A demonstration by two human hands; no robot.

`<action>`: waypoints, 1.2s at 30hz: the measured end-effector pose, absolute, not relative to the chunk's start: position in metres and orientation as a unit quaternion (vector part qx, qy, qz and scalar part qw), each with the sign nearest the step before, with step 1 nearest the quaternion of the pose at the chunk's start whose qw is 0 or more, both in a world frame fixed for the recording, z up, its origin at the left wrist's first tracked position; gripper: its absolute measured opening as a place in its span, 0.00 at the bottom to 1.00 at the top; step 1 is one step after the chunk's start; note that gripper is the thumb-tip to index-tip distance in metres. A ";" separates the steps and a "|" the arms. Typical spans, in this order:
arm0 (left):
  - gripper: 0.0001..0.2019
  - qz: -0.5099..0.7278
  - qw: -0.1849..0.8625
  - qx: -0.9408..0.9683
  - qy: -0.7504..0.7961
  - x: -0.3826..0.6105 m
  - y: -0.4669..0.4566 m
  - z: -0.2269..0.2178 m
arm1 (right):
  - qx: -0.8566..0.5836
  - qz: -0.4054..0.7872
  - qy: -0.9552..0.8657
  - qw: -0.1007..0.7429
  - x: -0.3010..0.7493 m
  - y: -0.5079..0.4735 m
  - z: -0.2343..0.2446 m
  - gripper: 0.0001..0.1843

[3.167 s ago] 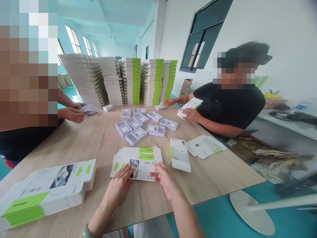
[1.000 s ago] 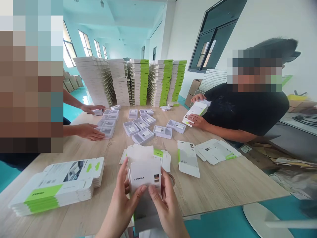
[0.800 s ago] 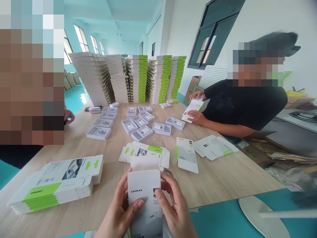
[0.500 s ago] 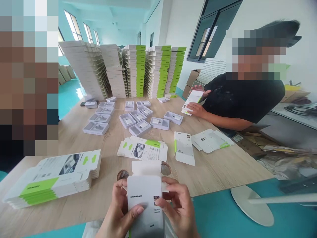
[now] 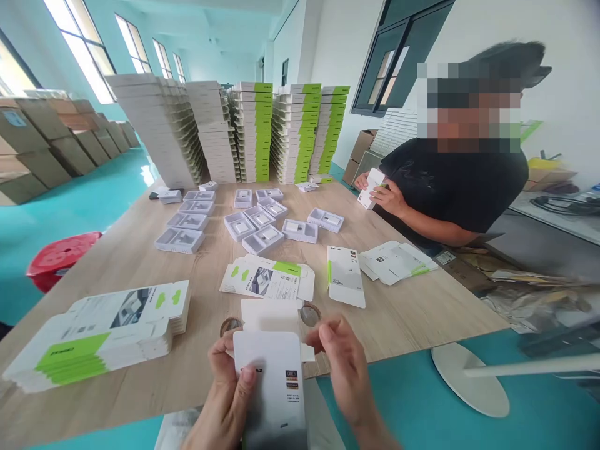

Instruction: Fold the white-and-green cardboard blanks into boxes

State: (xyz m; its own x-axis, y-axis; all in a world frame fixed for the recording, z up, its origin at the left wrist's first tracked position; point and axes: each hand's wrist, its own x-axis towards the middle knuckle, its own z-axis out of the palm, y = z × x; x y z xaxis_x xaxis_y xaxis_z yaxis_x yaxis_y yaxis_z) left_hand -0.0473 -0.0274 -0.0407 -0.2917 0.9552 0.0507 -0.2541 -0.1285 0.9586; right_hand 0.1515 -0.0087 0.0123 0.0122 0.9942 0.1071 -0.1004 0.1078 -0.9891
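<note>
Person's left hand (image 5: 229, 400) is clamped on a white box (image 5: 274, 387), thumb across the printed front and the other fingers hidden behind it. The box is held upright at the near edge of the wooden table (image 5: 412, 312), right in front of the body. The right hand (image 5: 344, 375) sits at the box's upper right edge, thumb up near a small side tab; its fingers may go behind the box, so it is unclear whether it pinches anything. The box looks opened up into shape, with its top flap (image 5: 270, 314) standing open, so the step in hand reads as forming the box with the top end not yet closed. Judged from this, closing the top would call for the left hand steadying the body while the right fingers fold the side tab in and press the flap down. Two round brownish things (image 5: 310, 314) lie just behind the flap; what they are is not clear. Further out on the table are a pile of flat cartons (image 5: 269, 280), a single flat carton (image 5: 345, 275), a big stack of flat cartons (image 5: 107, 331) to the left, rows of white trays (image 5: 262, 225), and tall stacks of boxes (image 5: 253, 131) at the far end. A co-worker in a black shirt holds another box (image 5: 372, 186) in both hands.
</note>
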 end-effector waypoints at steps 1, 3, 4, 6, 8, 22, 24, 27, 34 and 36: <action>0.25 0.652 0.459 0.385 0.464 -0.044 -0.031 -0.036 | -0.426 0.539 -0.502 0.525 0.157 0.001 0.024 0.20; 0.23 0.645 0.441 0.429 0.454 -0.034 -0.041 -0.023 | -0.388 0.591 -0.552 0.442 0.164 0.017 0.046 0.31; 0.20 0.635 0.416 0.470 0.450 -0.030 -0.046 -0.016 | -0.371 0.596 -0.590 0.399 0.166 0.023 0.055 0.33; 0.18 0.613 0.359 0.548 0.441 -0.024 -0.053 -0.002 | -0.337 0.578 -0.662 0.338 0.166 0.029 0.069 0.25; 0.16 0.596 0.328 0.599 0.423 -0.024 -0.057 0.010 | -0.311 0.550 -0.705 0.321 0.165 0.032 0.076 0.20; 0.17 0.564 0.359 0.660 0.342 -0.046 -0.062 0.010 | -0.142 0.181 -0.965 0.128 0.181 0.040 0.112 0.28; 0.21 0.525 0.379 0.686 0.333 -0.052 -0.060 0.007 | -0.130 0.255 -0.951 0.118 0.185 0.043 0.127 0.28; 0.22 0.504 0.390 0.693 0.337 -0.060 -0.058 0.001 | -0.113 0.457 -0.878 0.088 0.189 0.053 0.145 0.21; 0.26 0.481 0.343 0.724 0.357 -0.064 -0.063 -0.006 | -0.300 0.490 -0.818 0.018 0.167 0.043 0.142 0.10; 0.32 0.502 0.320 0.718 0.361 -0.062 -0.066 -0.008 | -0.330 0.453 -0.826 0.055 0.159 0.032 0.136 0.13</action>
State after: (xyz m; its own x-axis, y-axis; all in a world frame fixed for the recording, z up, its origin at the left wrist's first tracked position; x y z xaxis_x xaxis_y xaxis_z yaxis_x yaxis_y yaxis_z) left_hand -0.0623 -0.0664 -0.0081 0.2354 0.8391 0.4903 0.1960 -0.5351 0.8217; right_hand 0.1593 0.0324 0.1361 -0.7761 0.5952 -0.2085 0.4959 0.3716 -0.7849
